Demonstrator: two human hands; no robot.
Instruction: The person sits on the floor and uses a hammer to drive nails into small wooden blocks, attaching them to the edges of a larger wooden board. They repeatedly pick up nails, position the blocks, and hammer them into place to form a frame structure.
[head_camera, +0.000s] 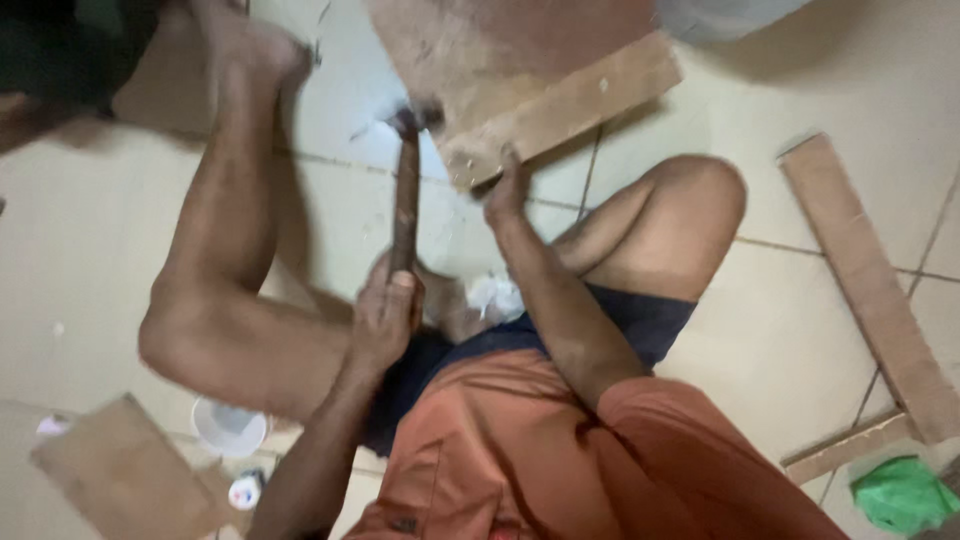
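Shirt: orange shirt (520, 450) fills the near bottom edge, dark shorts (640, 320) just past it.
Left hand: the left hand (385, 315) is wrapped tight round the lower end of a hammer (404, 195), fingers closed on the handle.
Hammer: handle runs up and away from the fist, nearly upright in the view; its dark head sits at the near corner of the board (540, 90), blurred, so contact cannot be told.
Right hand: the right hand (505, 190) presses on the board's near edge, fingers bent over the wood; it grips nothing else.
Board: a flat wooden panel with a paler strip along its near side, lying tilted on the tiled floor (800, 330) beyond the knees.
Legs: bare legs bent to either side of the hammer.
Near left: white cup (229, 425) beside a cardboard piece (120, 480).
Right: long plank (865, 280) on the floor, green bag (905, 492) near its lower end.
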